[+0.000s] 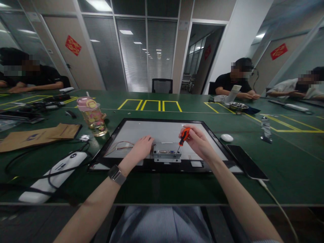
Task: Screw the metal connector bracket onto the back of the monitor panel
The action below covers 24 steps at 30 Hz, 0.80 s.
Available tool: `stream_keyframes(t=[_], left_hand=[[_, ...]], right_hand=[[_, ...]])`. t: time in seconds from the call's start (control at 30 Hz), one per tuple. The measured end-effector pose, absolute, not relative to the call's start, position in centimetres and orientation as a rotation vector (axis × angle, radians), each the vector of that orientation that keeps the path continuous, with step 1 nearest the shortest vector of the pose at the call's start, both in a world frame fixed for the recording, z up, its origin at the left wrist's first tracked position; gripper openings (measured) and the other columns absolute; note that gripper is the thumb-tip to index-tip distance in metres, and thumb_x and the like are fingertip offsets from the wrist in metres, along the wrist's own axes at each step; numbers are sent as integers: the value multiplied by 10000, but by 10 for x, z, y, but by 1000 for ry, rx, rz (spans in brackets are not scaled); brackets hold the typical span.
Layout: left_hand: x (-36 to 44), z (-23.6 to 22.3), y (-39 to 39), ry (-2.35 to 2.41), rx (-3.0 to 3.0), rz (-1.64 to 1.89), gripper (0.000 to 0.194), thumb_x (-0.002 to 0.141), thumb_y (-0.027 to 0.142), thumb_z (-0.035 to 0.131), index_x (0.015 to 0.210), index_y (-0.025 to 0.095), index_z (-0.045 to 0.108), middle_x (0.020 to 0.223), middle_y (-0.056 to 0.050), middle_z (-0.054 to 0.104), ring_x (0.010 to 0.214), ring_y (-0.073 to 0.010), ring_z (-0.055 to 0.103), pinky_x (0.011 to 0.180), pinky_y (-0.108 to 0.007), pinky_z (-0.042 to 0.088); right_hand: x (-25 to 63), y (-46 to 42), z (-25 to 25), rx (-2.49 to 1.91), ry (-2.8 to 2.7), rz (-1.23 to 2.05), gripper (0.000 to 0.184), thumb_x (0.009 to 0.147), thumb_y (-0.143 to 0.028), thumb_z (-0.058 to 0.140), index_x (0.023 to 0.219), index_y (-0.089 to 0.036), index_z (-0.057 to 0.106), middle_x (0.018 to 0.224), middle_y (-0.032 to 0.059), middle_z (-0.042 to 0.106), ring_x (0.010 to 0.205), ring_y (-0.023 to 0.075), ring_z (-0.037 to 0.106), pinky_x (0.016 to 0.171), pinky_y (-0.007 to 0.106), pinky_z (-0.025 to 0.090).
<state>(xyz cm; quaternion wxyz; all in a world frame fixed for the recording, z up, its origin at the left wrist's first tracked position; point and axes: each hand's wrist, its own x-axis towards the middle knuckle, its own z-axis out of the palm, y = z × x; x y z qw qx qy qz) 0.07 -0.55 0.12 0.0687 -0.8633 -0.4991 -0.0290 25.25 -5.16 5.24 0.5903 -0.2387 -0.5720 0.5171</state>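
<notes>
Above the metal bracket (pixel 167 156), right fingers (pixel 186 130) clamp the orange-black screwdriver (pixel 184 136); left fingers (pixel 149 139) rest together at its edge.

The right hand (pixel 196 140) is partly hiding the screwdriver (pixel 185 135), and the picture's edge is cropping the paper bag (pixel 37 137).

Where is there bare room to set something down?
Bare table: between the panel and near edge, between the forearms; right of the phone; behind the panel, toward the yellow outlines. Crowded: left, with cup, paper bag, white case and cables; and at the bracket, between left hand and right hand.
</notes>
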Motion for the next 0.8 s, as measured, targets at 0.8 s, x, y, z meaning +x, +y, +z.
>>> stream_keyframes(t=[0.8], left_hand=[[2, 4, -7, -1517, -2600, -79, 353, 903, 104, 403, 1227, 147, 537, 1218, -149, 575, 1083, -249, 578, 914, -374, 455]], right_hand=[[256, -53, 57, -644, -1340, 1031, 175, 782, -431, 725, 837, -270, 684, 885, 8, 632, 883, 207, 620, 980, 442, 453]])
